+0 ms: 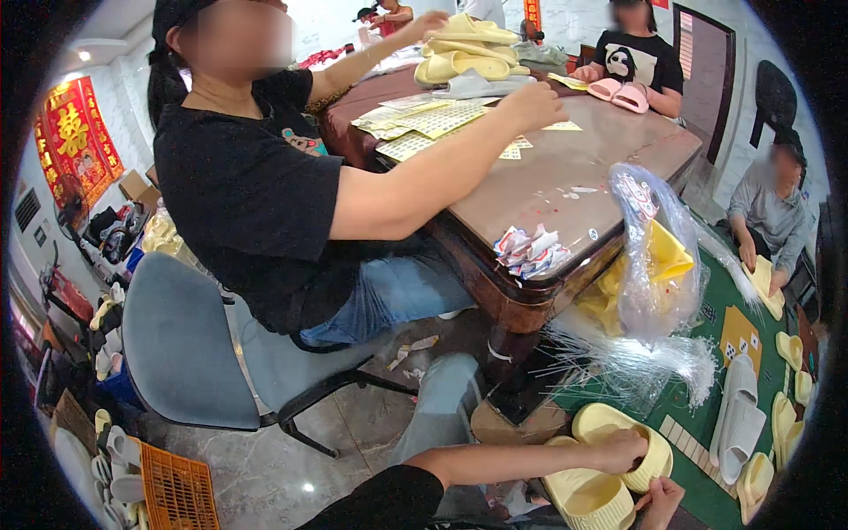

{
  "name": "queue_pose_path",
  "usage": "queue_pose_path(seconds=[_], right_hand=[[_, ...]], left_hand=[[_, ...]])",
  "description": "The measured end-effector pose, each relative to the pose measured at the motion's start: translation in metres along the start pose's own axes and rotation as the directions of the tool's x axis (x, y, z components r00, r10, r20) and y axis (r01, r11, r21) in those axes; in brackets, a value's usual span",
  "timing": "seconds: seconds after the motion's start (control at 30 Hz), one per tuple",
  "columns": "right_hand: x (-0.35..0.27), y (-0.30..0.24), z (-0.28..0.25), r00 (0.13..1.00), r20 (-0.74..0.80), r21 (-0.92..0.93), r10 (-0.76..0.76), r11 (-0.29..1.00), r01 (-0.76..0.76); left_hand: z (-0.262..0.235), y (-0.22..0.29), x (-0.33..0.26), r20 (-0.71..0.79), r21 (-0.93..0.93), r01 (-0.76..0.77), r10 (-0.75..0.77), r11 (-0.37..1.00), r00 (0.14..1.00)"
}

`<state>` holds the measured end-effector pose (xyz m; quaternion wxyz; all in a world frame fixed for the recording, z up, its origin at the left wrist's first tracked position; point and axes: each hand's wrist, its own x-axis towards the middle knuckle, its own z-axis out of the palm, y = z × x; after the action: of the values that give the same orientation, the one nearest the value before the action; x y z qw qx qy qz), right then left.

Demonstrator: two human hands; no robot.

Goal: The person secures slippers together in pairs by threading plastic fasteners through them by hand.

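Here, items run from nearest to farthest.

Right hand: at the lower edge, fingers bent against the rim of the lower yellow slipper; only part of the hand shows, so how far it is closed cannot be told.
Left hand: forearm reaches in from the lower edge; fingers are curled down into the opening of the upper yellow slipper and grip its strap.
Slipper pair: the two pale yellow slippers lie touching, the upper one partly over the lower, at the near edge of the green mat.
Grey slippers: a pair lies on the mat just right of the hands.
Loose yellow slippers: several lie along the mat's right side.
Clear plastic strips: a loose bundle is spread on the mat behind the held pair.
Plastic bag: transparent, hangs at the table corner with yellow pieces inside.
Table: brown, glossy top; small folded packets lie at its near corner.
Seated person: dark shirt and jeans, on a grey-blue chair, one arm stretched over sticker sheets on the table.
Stacked yellow slippers: piled at the table's far end.
Pink slippers: held by a further person across the table.
Person at right: seated, handling a yellow slipper.
Orange crate: on the floor at lower left.
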<state>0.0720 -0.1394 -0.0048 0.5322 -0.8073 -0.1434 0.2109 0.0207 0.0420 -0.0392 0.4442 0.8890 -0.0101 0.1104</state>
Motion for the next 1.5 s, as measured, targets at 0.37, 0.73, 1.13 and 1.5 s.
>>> queue_pose_path(seconds=[0.37,0.73,1.13,1.5], right_hand=[[-0.005,0.005,-0.018,0.998,0.065,-0.043,0.000,0.999,0.003],[-0.003,-0.008,-0.007,0.979,0.202,-0.113,0.007,0.993,0.016],[-0.027,-0.029,-0.035,0.977,0.209,0.344,0.029,0.933,-0.102],[-0.009,0.033,-0.084,0.999,0.016,0.776,-0.030,0.630,0.007]], left_hand=[[0.010,-0.005,0.001,-0.118,0.005,-0.060,0.060,0.998,0.991],[-0.001,-0.003,-0.001,-0.053,0.024,-0.038,0.039,0.999,0.998],[0.011,-0.008,0.001,-0.068,0.057,-0.096,0.100,0.994,0.993],[-0.005,-0.013,0.002,-0.209,0.290,-0.427,0.492,0.857,0.845]])
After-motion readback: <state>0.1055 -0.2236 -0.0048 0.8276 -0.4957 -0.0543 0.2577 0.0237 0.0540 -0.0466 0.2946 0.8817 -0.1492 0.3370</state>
